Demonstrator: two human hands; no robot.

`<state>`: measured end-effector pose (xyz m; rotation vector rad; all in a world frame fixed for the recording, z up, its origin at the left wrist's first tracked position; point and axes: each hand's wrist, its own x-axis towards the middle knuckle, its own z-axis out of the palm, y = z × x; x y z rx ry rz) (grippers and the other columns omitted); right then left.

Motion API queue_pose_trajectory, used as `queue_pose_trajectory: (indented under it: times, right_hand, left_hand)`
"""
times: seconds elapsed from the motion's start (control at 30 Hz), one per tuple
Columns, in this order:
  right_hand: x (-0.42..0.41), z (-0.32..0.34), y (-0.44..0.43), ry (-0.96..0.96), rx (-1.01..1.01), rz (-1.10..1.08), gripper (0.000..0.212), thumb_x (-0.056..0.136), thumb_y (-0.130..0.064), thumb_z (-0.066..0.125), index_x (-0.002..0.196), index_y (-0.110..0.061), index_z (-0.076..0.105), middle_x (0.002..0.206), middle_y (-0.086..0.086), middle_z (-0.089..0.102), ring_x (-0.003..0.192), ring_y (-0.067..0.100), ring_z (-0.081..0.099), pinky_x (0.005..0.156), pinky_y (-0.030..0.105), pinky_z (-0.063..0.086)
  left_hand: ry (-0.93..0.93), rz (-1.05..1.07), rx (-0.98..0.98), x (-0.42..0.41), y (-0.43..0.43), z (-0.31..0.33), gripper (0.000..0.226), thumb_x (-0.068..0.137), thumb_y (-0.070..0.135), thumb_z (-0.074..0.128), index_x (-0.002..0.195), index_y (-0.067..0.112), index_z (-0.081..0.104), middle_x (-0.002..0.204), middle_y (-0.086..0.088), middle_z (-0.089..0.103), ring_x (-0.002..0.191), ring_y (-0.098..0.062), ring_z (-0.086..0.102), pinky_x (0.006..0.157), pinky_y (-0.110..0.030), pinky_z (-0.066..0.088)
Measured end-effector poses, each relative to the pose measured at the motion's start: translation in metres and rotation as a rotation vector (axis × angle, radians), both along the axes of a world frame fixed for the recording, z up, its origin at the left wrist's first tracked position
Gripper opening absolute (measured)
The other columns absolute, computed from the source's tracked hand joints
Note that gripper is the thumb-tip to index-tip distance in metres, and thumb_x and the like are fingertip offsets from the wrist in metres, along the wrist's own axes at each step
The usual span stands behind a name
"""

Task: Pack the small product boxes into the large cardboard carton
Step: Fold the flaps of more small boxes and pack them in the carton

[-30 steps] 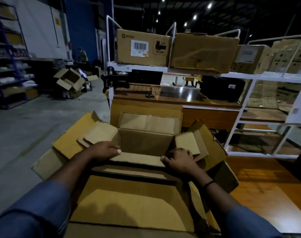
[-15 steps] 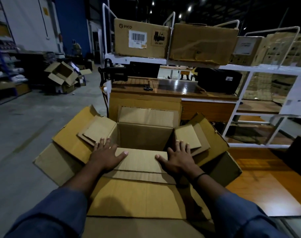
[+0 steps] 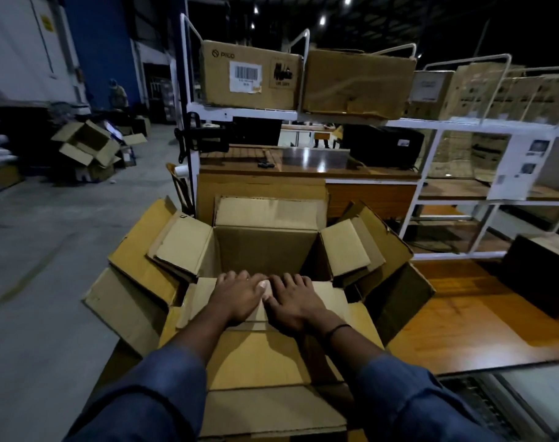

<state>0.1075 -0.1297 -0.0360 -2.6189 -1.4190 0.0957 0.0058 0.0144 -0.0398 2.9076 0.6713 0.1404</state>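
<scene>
Pressing the near flap point(image 3: 326, 295) down, I keep my left hand point(image 3: 238, 296) and right hand point(image 3: 295, 301) flat side by side, fingers spread, gripping nothing, so the large carton point(image 3: 265, 250) stays open. I see no small product boxes.

The brown carton point(image 3: 251, 79) at the left end of the upper white shelf point(image 3: 243, 111) bears the brand word "PICO" printed near its top left corner, beside a small round logo; on its front face sits a white label point(image 3: 245, 76) with a black barcode, the digits beneath it too small to read; to the right of that label a dark printed graphic point(image 3: 283, 73) carries a line of characters below it, blurred beyond reading; a yellow sign point(image 3: 45, 23) on the white wall at far left, and the white sheets point(image 3: 527, 164) on the rack at right, show marks that cannot be made out.
</scene>
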Motion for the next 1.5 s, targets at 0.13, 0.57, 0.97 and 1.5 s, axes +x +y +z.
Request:
queue_pose_trajectory:
  times: [0.13,0.57,0.97,1.5]
  right_hand:
    - [-0.007,0.003,0.0,0.008,0.015,-0.009,0.061,0.103,-0.058,0.02,0.146,-0.02,0.041,0.142,0.016,0.048,0.129,0.034,0.043,0.112,0.051,0.029]
    - [-0.005,0.006,0.004,0.004,-0.009,-0.012,0.062,0.106,-0.058,0.02,0.141,-0.015,0.046,0.143,0.014,0.05,0.132,0.031,0.044,0.114,0.05,0.029]
    - [0.027,-0.006,-0.019,-0.126,-0.018,-0.075,0.101,0.084,-0.092,0.002,0.163,-0.033,0.024,0.171,0.013,0.015,0.158,0.04,-0.006,0.122,0.061,-0.015]
    - [0.055,0.007,-0.049,0.035,-0.106,-0.041,0.107,0.082,-0.096,0.018,0.166,-0.031,0.007,0.173,0.01,0.006,0.154,0.039,-0.024,0.115,0.051,-0.025]
  left_hand:
    - [-0.071,0.002,0.064,-0.001,0.0,-0.005,0.051,0.107,0.05,0.013,0.14,0.036,0.05,0.135,-0.006,0.06,0.122,-0.03,0.051,0.104,-0.047,0.033]
    - [-0.181,0.004,0.096,-0.002,0.002,-0.01,0.081,0.089,0.056,-0.01,0.133,0.031,0.053,0.127,-0.001,0.062,0.113,-0.025,0.054,0.098,-0.044,0.037]
    - [-0.034,0.423,0.136,0.005,-0.004,-0.015,0.083,0.087,0.089,0.01,0.137,0.044,0.057,0.169,-0.017,0.022,0.154,-0.053,-0.001,0.115,-0.066,-0.021]
    - [0.04,0.513,-0.022,0.015,-0.008,0.002,0.106,0.076,0.099,0.009,0.152,0.035,0.047,0.169,-0.016,0.024,0.153,-0.053,-0.012,0.121,-0.068,-0.007]
